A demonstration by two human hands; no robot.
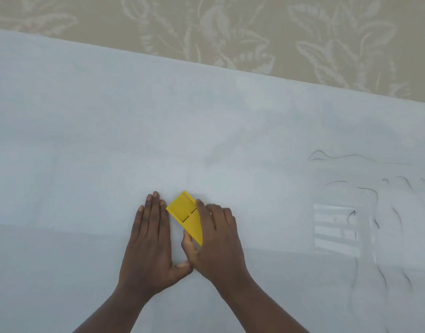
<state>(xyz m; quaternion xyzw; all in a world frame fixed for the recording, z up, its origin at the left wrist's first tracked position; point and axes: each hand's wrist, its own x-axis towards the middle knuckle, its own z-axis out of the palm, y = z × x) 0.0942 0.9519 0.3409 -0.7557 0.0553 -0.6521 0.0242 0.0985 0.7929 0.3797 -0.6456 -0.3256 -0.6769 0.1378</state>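
Watching from my remote station, I saw the left hand (pixel 149 239) lying flat on the cloth (pixel 86 140), fingers straight and together, thumb spread toward the other hand. I judged it was pinning the fabric so it would not creep. Just beside it, the right hand (pixel 216 239) gripped the yellow card (pixel 185 212), thumb under its near edge and fingers curled over its right side. The card sat tilted on the cloth between the hands, its left corner just beside the left forefinger, probably so the flat hand served as a stop while the card pressed a line. Well off to the right lay a clear template (pixel 336 230) and loose dark threads (pixel 365 191). Beyond the cloth's far edge ran a beige floral surface (pixel 230 32).
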